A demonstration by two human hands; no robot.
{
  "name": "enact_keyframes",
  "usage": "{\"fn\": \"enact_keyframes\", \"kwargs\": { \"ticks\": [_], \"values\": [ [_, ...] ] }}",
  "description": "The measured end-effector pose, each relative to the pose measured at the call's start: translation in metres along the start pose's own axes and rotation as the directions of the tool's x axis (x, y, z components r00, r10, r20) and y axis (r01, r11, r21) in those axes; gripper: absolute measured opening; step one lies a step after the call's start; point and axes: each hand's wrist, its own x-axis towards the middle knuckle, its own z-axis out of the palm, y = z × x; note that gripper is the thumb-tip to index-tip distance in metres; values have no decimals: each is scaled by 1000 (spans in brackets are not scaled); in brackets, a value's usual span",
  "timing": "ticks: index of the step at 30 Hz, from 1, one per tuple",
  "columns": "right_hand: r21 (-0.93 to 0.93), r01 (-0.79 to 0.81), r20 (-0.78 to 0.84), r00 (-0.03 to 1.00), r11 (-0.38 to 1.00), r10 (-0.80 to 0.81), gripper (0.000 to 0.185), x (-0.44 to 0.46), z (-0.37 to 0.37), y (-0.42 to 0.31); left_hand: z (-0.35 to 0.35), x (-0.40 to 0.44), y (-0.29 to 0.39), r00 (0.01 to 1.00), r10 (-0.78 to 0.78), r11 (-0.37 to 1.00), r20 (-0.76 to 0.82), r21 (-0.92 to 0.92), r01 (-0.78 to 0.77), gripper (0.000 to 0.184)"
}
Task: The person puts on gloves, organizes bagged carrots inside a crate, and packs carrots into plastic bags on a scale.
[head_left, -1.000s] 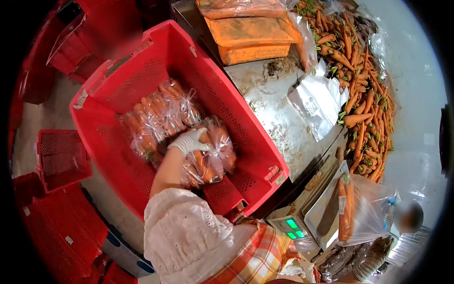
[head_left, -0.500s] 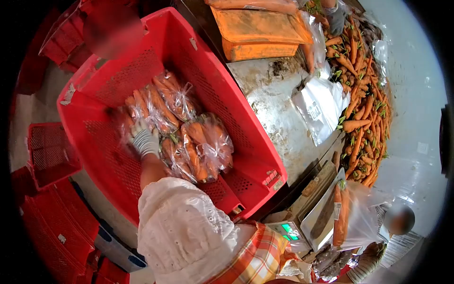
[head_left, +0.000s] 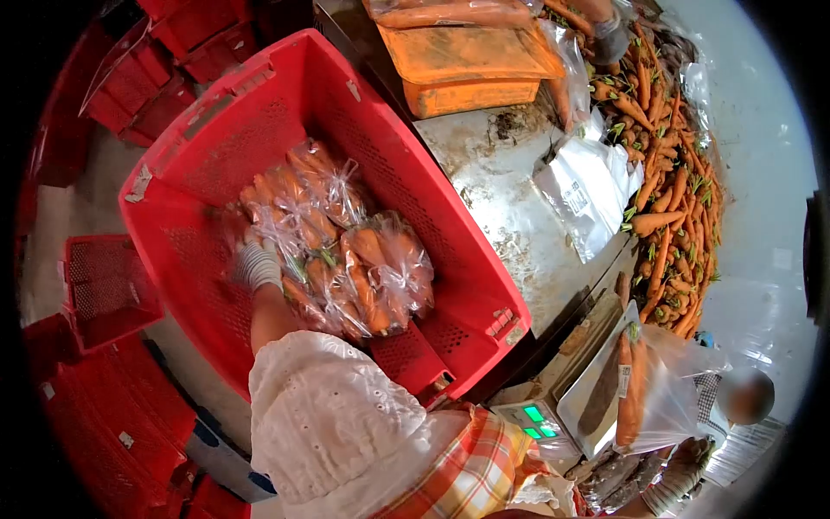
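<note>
My left hand, in a pale ribbed glove, reaches down into a large red crate. Its blurred fingers close around the edge of a clear bag of carrots on the left of the pile. Beside it lie several knotted bags of carrots. My right hand, gloved and dirty, is low on the right, close to an open clear plastic bag with large carrots inside. That bag rests on a scale with a lit green display. Whether the right fingers grip the bag is unclear.
Loose carrots are heaped along the table's right side. An orange tub and white plastic bags lie on the stained metal tabletop. A co-worker's gloved hand is at the top. Red crates fill the left floor.
The view has shifted slightly. My left hand has moved a little left and nearer the crate's side wall. My right hand stays beside the open bag on the scale.
</note>
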Motion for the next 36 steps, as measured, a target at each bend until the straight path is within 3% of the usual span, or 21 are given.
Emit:
{"fn": "enact_keyframes", "kwargs": {
  "ticks": [1, 2, 4, 6, 7, 10, 11, 13, 14, 17, 18, 20, 21, 22, 23, 24, 28, 29, 33, 35, 36],
  "values": [
    [-2, -15, -1, 1000, 1000, 15, 18, 1, -3, 0, -6, -4, 12, 985, 151, 988, -88, 39, -148, 59],
    [12, 21, -24, 1000, 1000, -20, 18, -3, 6, 1, -13, -5, 24, 985, 150, 988, -89, 38, -147, 59],
    [5, 15, -27, 1000, 1000, -15, 18, -7, 18, 2, -23, -3, 43, 958, 178, 970, 227, 124, -209, 65],
    [4, 3, -18, 1000, 1000, -3, 19, -7, 20, 1, 20, 19, 38, 961, 194, 974, 198, 81, -214, 58],
    [7, -6, -11, 1000, 1000, 6, 19, -7, 20, 2, 31, 26, 41, 977, 54, 999, 207, -13, -52, 54],
    [15, -7, 5, 1000, 1000, 7, 19, -7, 22, 1, 41, 30, 45, 986, -39, 948, 161, -305, 88, 53],
    [16, -16, 12, 1000, 1000, 15, 19, -7, 24, 1, 35, 34, 52, 973, -76, 810, 217, -556, 187, 56],
    [17, -20, 18, 1000, 1000, 20, 20, -6, 28, 2, 24, 24, 61, 985, -63, 727, 162, -668, 157, 69],
    [17, -24, 24, 999, 1000, 24, 20, -6, 29, 2, -6, 9, 79, 985, -61, 727, 160, -670, 153, 69],
    [37, -42, 113, 993, 998, 37, 20, -10, 46, 2, -21, 1, 106, 959, -116, 949, 258, -258, 184, 83],
    [40, -45, 155, 987, 998, 38, 20, -15, 62, 2, -25, -1, 111, 960, -112, 946, 257, -269, 183, 83],
    [33, -9, 104, 995, 999, 5, 20, -21, 72, 0, -33, -9, 124, 952, -161, 984, 261, -38, 177, 66],
    [9, -26, -8, 1000, 1000, 27, 21, -12, 51, -2, -15, 0, 123, 957, -188, 979, 220, -34, 200, 51],
    [-14, -49, -121, 992, 999, 47, 22, -1, 26, -4, -3, 5, 120, 957, -182, 979, 224, -46, 197, 51],
    [127, -166, 280, 952, 978, 125, 22, 16, -3, -4, 7, 10, 117, 956, -195, 974, 217, -74, 216, 47],
    [129, -161, 280, 952, 978, 120, 22, 13, 1, -4, 17, 17, 112, 955, -211, 967, 210, -98, 235, 42],
    [78, -112, 8, 994, 991, 112, 21, 3, 1, -1, 25, 25, 100, 960, -228, 924, 164, -273, 266, 43],
    [60, -124, -80, 989, 990, 129, 20, 3, -2, 0, 23, 21, 97, 956, -239, 870, 169, -401, 288, 41],
    [58, -159, 130, 980, 986, 151, 21, -1, 6, -2, 106, 56, 64, 973, -230, 880, 37, -419, 224, 37],
    [2, -83, -79, 993, 997, 83, 21, -15, 29, -1, 146, 76, 47, 969, -225, 680, 106, -694, 234, 35],
    [5, -84, -79, 993, 996, 84, 21, -15, 28, -1, 140, 74, 47, 967, -220, 594, 128, -769, 237, 34]
  ]
}}
